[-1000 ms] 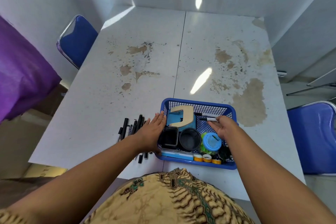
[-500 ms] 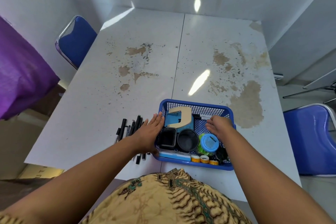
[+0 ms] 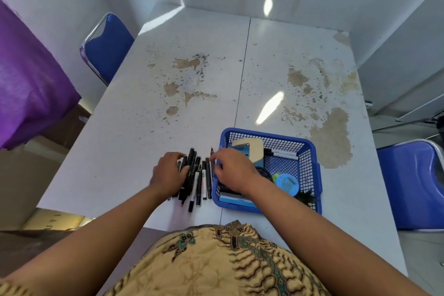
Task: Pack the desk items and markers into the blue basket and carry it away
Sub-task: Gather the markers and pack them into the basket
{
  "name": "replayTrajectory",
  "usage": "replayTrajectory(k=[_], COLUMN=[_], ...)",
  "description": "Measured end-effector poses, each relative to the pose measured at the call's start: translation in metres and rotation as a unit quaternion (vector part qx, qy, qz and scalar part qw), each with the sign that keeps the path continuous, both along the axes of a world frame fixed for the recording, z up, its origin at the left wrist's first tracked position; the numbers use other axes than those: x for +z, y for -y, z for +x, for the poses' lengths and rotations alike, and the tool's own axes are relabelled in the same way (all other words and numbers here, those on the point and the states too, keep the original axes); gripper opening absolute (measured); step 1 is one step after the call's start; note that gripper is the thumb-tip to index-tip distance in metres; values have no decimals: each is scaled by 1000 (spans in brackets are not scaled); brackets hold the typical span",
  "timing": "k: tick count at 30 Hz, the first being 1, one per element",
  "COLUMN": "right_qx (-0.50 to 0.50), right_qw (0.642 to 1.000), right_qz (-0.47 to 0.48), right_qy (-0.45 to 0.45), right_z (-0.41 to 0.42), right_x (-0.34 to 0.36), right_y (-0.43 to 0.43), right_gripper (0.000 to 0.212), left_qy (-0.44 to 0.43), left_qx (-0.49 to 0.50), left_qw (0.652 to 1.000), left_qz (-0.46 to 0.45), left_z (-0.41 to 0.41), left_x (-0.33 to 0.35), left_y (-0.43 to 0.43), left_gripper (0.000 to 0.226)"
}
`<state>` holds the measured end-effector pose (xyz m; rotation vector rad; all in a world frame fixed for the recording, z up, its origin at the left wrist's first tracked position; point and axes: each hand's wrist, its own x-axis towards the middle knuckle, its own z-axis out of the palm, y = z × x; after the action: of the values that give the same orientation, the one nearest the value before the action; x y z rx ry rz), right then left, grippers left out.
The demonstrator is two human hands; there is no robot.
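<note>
A pile of several black and white markers [image 3: 197, 179] lies on the table just left of the blue basket [image 3: 310, 151]. My left hand [image 3: 167, 175] lies over the left side of the pile, fingers curled onto the markers. My right hand [image 3: 231, 170] reaches across the basket's left rim and its fingertips close on the rightmost markers. Inside the basket are a tan and blue hole punch [image 3: 252, 151], two white markers [image 3: 282, 153], a blue-lidded jar [image 3: 287, 182], a black cup [image 3: 266, 173] partly hidden by my wrist, and a blue box [image 3: 236, 200].
The white table [image 3: 240, 84] is stained with brown patches. Blue chairs stand at the far left [image 3: 108, 48] and the right [image 3: 413, 182]. A purple cloth [image 3: 28, 84] hangs at the left. The basket sits near the table's front edge.
Both hands left the basket and moved left to the marker pile. My right hand let go of the marker it held over the basket. The view shifted right.
</note>
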<state>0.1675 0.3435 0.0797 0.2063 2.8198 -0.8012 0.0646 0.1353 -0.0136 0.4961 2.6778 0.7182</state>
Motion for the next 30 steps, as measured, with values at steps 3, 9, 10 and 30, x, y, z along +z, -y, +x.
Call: replayTrajectory(k=[3, 9, 10, 30], right_qx=[88, 107, 102, 72], right_qw=[992, 987, 987, 992], right_qz=[56, 71, 68, 45], right_qy=[68, 101, 101, 96], right_z=[4, 9, 8, 13], right_x=[-12, -32, -33, -33], right_y=[16, 15, 16, 16], right_gripper=[41, 57, 58, 56], left_qy=[39, 134, 138, 203], left_qx=[59, 48, 41, 97], left_qw=[991, 972, 972, 973], left_qz=[-110, -185, -188, -57], left_z=[-17, -25, -24, -31], left_x=[-12, -34, -35, -24], left_y=[34, 71, 72, 87], left_gripper=[37, 28, 24, 42])
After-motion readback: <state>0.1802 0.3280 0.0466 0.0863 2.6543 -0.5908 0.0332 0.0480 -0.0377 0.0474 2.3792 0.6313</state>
